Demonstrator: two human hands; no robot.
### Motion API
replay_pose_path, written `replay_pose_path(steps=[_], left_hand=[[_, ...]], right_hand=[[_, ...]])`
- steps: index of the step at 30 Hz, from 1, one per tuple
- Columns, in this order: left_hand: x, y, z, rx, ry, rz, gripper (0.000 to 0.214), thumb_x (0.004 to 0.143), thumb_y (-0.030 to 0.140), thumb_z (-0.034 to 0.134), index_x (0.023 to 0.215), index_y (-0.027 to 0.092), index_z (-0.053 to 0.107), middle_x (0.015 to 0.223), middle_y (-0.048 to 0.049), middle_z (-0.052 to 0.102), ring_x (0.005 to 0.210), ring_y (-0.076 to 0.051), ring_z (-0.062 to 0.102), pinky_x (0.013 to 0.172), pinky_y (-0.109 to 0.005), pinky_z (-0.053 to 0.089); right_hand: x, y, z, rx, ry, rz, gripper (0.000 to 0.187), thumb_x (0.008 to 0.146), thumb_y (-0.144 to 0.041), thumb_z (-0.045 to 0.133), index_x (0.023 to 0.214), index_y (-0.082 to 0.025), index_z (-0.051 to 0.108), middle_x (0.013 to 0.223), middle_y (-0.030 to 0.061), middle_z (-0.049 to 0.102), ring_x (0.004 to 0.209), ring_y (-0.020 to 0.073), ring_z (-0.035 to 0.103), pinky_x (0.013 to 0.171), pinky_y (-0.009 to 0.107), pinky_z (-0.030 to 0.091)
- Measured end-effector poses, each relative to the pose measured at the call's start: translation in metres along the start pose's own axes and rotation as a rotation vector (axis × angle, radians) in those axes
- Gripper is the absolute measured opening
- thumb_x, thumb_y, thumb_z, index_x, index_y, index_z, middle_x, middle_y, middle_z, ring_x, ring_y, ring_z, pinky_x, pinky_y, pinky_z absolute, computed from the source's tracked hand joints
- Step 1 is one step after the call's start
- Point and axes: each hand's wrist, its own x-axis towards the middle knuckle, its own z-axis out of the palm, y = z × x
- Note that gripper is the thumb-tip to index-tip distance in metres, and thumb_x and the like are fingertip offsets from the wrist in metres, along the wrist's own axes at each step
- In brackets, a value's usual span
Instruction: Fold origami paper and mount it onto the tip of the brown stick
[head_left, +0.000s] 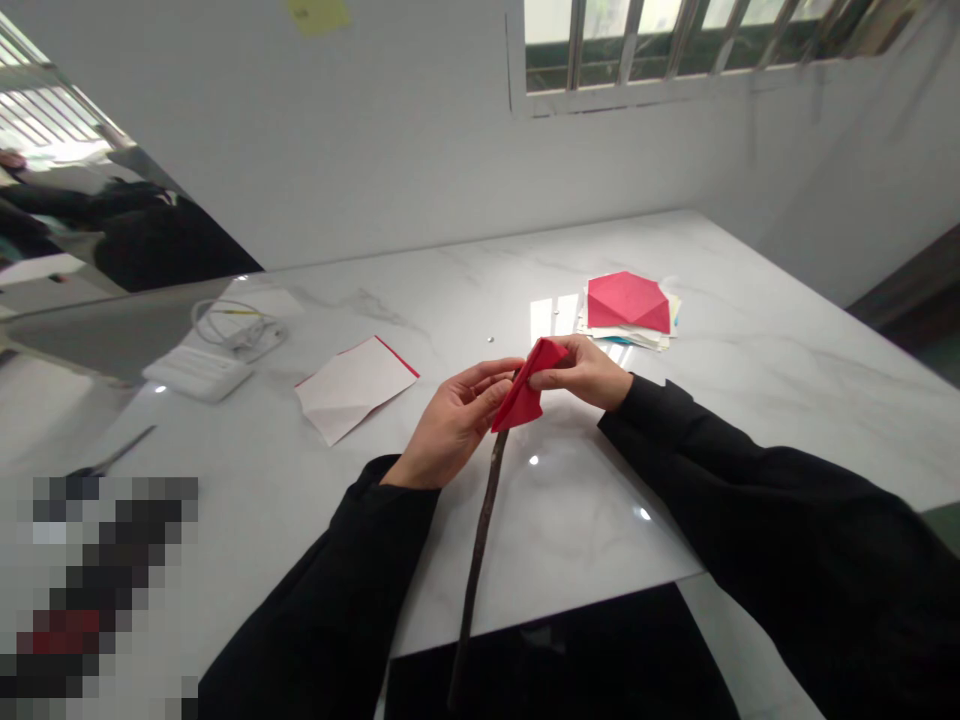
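Observation:
Both my hands meet above the white marble table (750, 380). My left hand (450, 425) is closed, pinching the lower side of a folded red paper piece (527, 396). My right hand (589, 370) is closed on the paper's upper edge. A thin dark stick (478, 560) runs from under the red paper down toward me, past the table's near edge; its top end sits by my left fingers, and I cannot tell which hand grips it.
A folded white sheet with a red edge (352, 385) lies left of my hands. A stack of papers topped by a folded red sheet (628, 305) lies behind my right hand. A white box and cable (225, 345) sit far left, scissors (112, 458) nearer.

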Motion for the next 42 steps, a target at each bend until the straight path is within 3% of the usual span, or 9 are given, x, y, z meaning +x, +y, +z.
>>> replay_pose_path(steps=[8,15,24,28,31,34,38,42], left_hand=[[0.003,0.001,-0.003,0.008,0.048,0.008,0.039,0.082,0.041,0.095,0.115,0.022,0.085,0.116,-0.01,0.082,0.104,-0.023,0.076,0.092,-0.034,0.062],[0.008,-0.004,-0.008,0.014,0.059,-0.002,0.039,0.081,0.04,0.095,0.113,0.019,0.085,0.121,-0.0115,0.081,0.107,-0.026,0.076,0.091,-0.034,0.062],[0.015,-0.011,-0.018,-0.016,0.068,-0.002,0.038,0.077,0.03,0.095,0.112,0.022,0.082,0.111,-0.0079,0.081,0.093,-0.02,0.073,0.084,-0.03,0.061],[0.022,-0.009,-0.028,-0.044,0.163,0.054,0.036,0.074,0.032,0.095,0.104,0.022,0.078,0.104,-0.0059,0.079,0.086,-0.017,0.069,0.079,-0.027,0.059],[0.029,-0.006,-0.038,-0.055,0.296,0.132,0.031,0.071,0.034,0.093,0.093,0.021,0.074,0.095,-0.0047,0.076,0.084,-0.017,0.067,0.075,-0.026,0.058],[0.034,-0.005,-0.048,-0.055,0.424,0.188,0.03,0.072,0.036,0.09,0.094,0.022,0.074,0.093,-0.0047,0.075,0.085,-0.018,0.067,0.073,-0.026,0.057],[0.038,-0.012,-0.054,-0.039,0.471,0.25,0.033,0.07,0.038,0.089,0.093,0.023,0.071,0.095,-0.0038,0.076,0.09,-0.018,0.068,0.08,-0.027,0.057],[0.04,-0.02,-0.056,-0.022,0.434,0.282,0.037,0.071,0.041,0.091,0.095,0.022,0.07,0.093,-0.0025,0.076,0.092,-0.017,0.069,0.085,-0.028,0.056]], right_hand=[[0.0,-0.003,0.006,-0.018,0.029,0.004,0.049,0.073,-0.046,0.099,0.107,-0.017,0.08,0.101,0.0063,0.08,0.094,0.0229,0.075,0.087,0.036,0.061],[0.001,-0.002,0.008,-0.061,0.064,0.014,0.05,0.071,-0.048,0.1,0.104,-0.017,0.079,0.095,0.0043,0.079,0.089,0.0212,0.074,0.081,0.032,0.059],[0.006,0.006,0.015,0.03,0.064,0.038,0.055,0.071,-0.049,0.1,0.11,-0.019,0.076,0.106,0.0058,0.081,0.095,0.0209,0.076,0.086,0.031,0.062],[0.014,0.017,0.011,0.079,0.127,0.083,0.061,0.071,-0.052,0.099,0.117,-0.023,0.072,0.102,0.0034,0.08,0.088,0.0161,0.074,0.079,0.027,0.062],[0.019,0.019,0.004,-0.042,0.159,0.14,0.054,0.075,-0.06,0.094,0.103,-0.02,0.073,0.08,0.0016,0.075,0.07,0.0126,0.067,0.066,0.024,0.057],[0.019,0.016,0.002,-0.257,-0.052,0.207,0.054,0.083,-0.068,0.084,0.095,-0.015,0.078,0.065,-0.0005,0.068,0.052,0.0081,0.052,0.049,0.02,0.042],[0.011,0.014,0.017,-0.337,-0.39,0.262,0.059,0.089,-0.07,0.076,0.105,-0.014,0.084,0.064,-0.0017,0.068,0.047,0.0062,0.04,0.045,0.022,0.028],[0.003,0.017,0.036,-0.299,-0.488,0.288,0.059,0.093,-0.069,0.072,0.109,-0.014,0.084,0.059,-0.0044,0.061,0.046,0.0067,0.038,0.046,0.023,0.026]])
